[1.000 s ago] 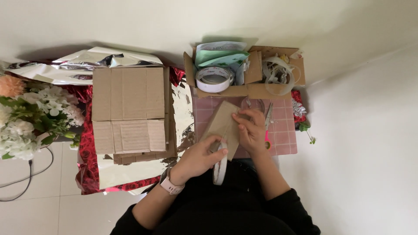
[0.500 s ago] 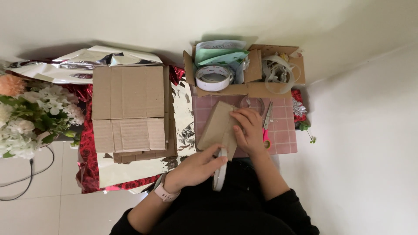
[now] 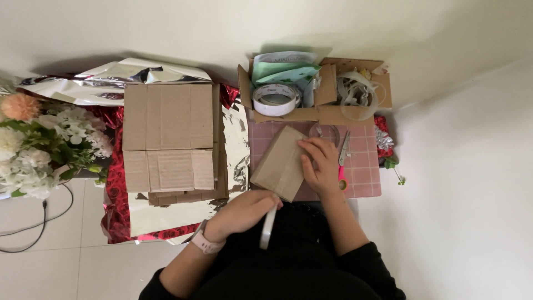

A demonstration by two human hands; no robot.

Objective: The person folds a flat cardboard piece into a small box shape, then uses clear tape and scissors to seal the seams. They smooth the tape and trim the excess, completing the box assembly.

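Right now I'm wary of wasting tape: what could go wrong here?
The left hand holds the tape roll off the mat's edge, so a pulled strip may twist or stick to itself. Only the right hand pins the cardboard piece, so it could slide. The scissors lie close beside that hand.

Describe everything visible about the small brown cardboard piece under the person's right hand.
The small cardboard piece is a flat, plain brown rectangle with what looks like a faint fold line across it. It lies tilted, one corner toward the open supply box, mostly on the pink gridded mat, its near-left edge reaching past the mat. The right hand presses flat on its right side, fingers spread. The left hand sits at its near corner, holding a roll of white tape on edge just below it.
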